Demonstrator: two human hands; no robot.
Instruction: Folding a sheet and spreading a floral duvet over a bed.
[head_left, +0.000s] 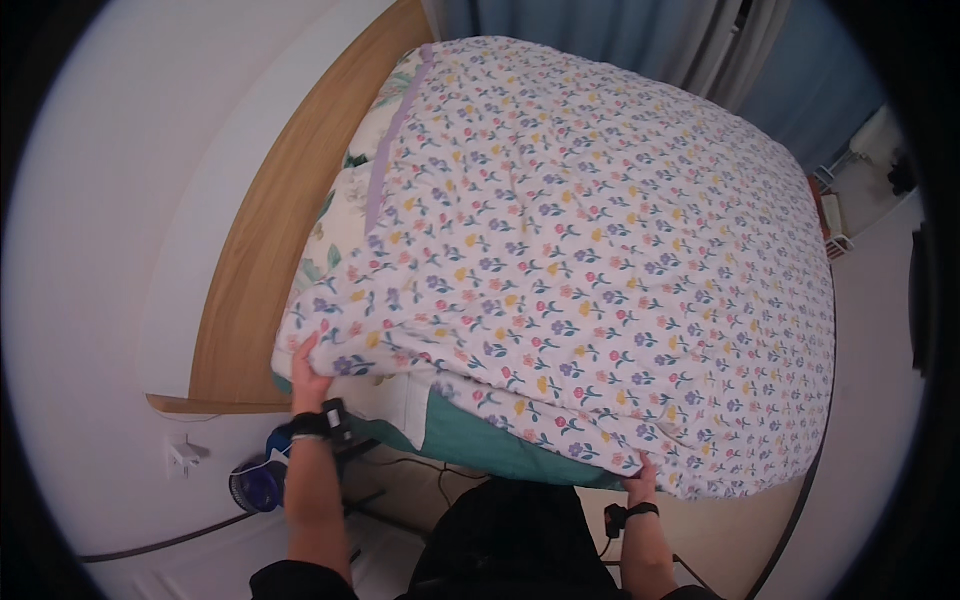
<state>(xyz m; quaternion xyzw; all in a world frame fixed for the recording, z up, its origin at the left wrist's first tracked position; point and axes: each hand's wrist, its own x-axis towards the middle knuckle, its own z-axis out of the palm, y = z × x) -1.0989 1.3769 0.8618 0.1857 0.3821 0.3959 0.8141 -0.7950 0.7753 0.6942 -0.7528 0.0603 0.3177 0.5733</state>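
A white quilt (585, 247) printed with small flowers covers most of the bed. Its near left corner is in the grip of my left hand (309, 379), close to the headboard. Farther right along the same near edge, my right hand (641, 480) pinches the quilt's border. Between my hands the edge is folded and raised, and a green mattress side or sheet (480, 442) shows beneath it. Cream bedding with large leaves (330, 232) peeks out beside the quilt's lilac border strip (390, 150). The fingers under the fabric are partly hidden.
A wooden headboard (262, 247) stands against the white wall at left. Below it are a wall plug (184, 454) and a small blue fan (257, 484). Cables (442, 476) trail on the floor by the bed. Blue curtains (570, 34) hang behind; a white rack (838, 244) stands right.
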